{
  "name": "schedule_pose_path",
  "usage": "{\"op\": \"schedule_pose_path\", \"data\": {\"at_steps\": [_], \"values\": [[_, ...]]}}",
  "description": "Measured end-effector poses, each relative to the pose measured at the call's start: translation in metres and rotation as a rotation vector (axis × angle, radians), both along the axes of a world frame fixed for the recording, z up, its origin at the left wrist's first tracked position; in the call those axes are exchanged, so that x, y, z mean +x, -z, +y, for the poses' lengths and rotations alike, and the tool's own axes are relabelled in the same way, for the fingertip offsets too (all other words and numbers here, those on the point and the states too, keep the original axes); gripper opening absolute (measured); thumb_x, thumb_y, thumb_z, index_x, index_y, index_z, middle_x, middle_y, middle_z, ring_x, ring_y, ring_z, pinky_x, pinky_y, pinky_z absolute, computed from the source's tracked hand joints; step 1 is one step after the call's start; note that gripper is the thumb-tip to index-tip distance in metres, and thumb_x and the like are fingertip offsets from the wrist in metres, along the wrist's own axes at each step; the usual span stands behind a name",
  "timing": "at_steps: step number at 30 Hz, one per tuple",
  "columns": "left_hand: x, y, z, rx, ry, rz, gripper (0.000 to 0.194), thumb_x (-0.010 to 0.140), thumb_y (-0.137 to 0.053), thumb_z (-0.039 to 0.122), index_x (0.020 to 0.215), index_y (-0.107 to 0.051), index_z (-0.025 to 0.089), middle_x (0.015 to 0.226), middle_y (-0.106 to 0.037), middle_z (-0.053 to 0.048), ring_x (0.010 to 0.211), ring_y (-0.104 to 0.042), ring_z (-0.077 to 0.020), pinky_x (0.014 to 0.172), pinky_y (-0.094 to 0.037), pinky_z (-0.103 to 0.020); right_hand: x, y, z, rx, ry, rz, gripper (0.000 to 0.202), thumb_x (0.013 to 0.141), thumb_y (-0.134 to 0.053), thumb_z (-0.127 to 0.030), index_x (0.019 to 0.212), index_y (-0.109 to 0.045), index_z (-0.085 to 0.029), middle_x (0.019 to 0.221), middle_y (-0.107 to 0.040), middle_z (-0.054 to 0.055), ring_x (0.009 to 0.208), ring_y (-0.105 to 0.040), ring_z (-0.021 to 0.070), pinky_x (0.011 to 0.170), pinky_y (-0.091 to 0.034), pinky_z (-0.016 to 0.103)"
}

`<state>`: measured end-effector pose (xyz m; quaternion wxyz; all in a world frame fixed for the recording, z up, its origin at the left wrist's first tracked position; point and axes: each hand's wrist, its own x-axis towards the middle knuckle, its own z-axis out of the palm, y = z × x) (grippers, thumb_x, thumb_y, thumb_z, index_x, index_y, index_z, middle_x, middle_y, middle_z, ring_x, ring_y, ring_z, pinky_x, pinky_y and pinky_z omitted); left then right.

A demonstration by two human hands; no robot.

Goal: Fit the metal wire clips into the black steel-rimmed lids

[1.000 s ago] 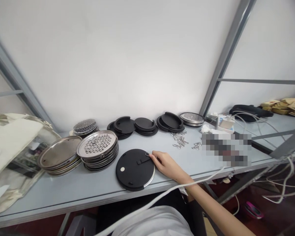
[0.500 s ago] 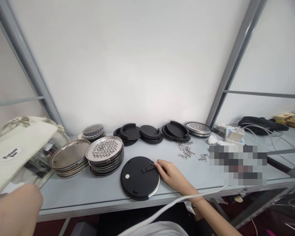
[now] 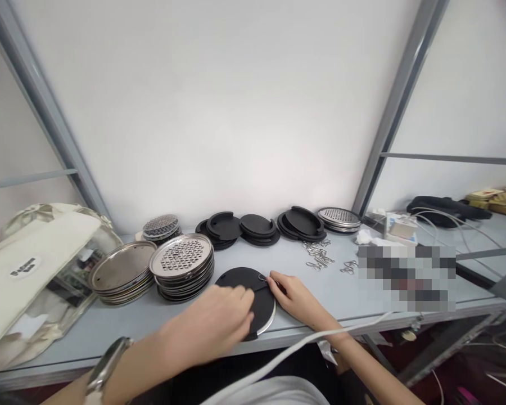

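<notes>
A black round lid-like disc [image 3: 264, 312] lies on the grey table, with a silvery metal rim showing along its right edge. At its upper right, my right hand [image 3: 293, 297] pinches a small metal wire clip [image 3: 262, 277], whose loop sticks out past the fingertips. Over the left half of the disc, my left hand [image 3: 213, 320] is bent with curled fingers. Its fingertips are hidden, so what they grip, if anything, cannot be made out. A silver watch [image 3: 109, 363] sits on the left wrist.
Left of the disc stand stacked round metal graters [image 3: 181, 256] and plain metal discs [image 3: 122, 264]. Black round holders [image 3: 257, 226] and more graters [image 3: 339, 218] line the wall. Loose wire clips [image 3: 318, 254] lie at right. A cream bag [image 3: 46, 253] rests far left; a white cable [image 3: 278, 360] crosses in front.
My left hand has come in from the lower left and is now over the disc, covering its left part. My right hand stays at the disc's upper right with the clip.
</notes>
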<state>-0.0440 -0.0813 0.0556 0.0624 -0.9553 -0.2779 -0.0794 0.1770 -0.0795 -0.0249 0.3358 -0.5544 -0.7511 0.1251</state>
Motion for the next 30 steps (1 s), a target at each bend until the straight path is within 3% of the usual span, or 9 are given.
{"op": "schedule_pose_path", "data": {"at_steps": [3,5,9,18,30], "values": [[0.018,0.005,0.020,0.023,0.034,0.034,0.021,0.092,-0.044,0.036,0.087,-0.053,0.017,0.081,-0.059,-0.003,0.068,-0.058,-0.0186,0.056,-0.042,-0.029,0.001,0.002,0.001,-0.006,-0.008,-0.009,0.028,0.096,-0.032,-0.026,0.068,-0.034,-0.021,0.059,-0.045,-0.004,0.054,-0.042,0.0117,0.055,-0.029,0.024],[0.030,0.014,0.036,0.032,0.035,0.033,0.026,0.087,-0.050,0.043,0.089,-0.051,0.017,0.085,-0.059,-0.004,0.071,-0.059,-0.0207,0.056,-0.040,-0.030,0.001,0.004,0.002,-0.011,-0.008,-0.013,0.027,0.095,-0.033,-0.025,0.068,-0.034,-0.021,0.059,-0.044,-0.004,0.053,-0.041,0.0114,0.055,-0.029,0.024],[0.047,0.030,0.056,-0.001,0.026,0.002,0.024,0.087,-0.047,0.041,0.095,-0.046,0.018,0.087,-0.059,-0.004,0.073,-0.060,-0.0216,0.059,-0.039,-0.030,0.003,0.005,0.002,-0.018,-0.004,-0.018,0.026,0.093,-0.035,-0.022,0.066,-0.035,-0.021,0.059,-0.045,-0.004,0.053,-0.041,0.0107,0.054,-0.028,0.023],[0.053,0.046,0.069,-0.100,0.085,-0.166,0.016,0.084,-0.050,0.034,0.093,-0.048,0.021,0.091,-0.058,-0.002,0.074,-0.057,-0.0181,0.060,-0.037,-0.028,0.003,0.004,0.001,-0.034,0.015,-0.028,0.027,0.088,-0.038,-0.019,0.062,-0.043,-0.019,0.057,-0.051,-0.003,0.053,-0.044,0.0104,0.054,-0.027,0.023],[0.050,0.047,0.075,-0.210,0.157,-0.254,0.010,0.082,-0.053,0.029,0.088,-0.055,0.022,0.089,-0.054,0.001,0.066,-0.052,-0.0120,0.059,-0.035,-0.023,0.003,0.002,-0.001,-0.028,0.000,-0.023,0.028,0.089,-0.038,-0.019,0.063,-0.048,-0.018,0.058,-0.054,-0.002,0.053,-0.047,0.0107,0.054,-0.028,0.022]]}}
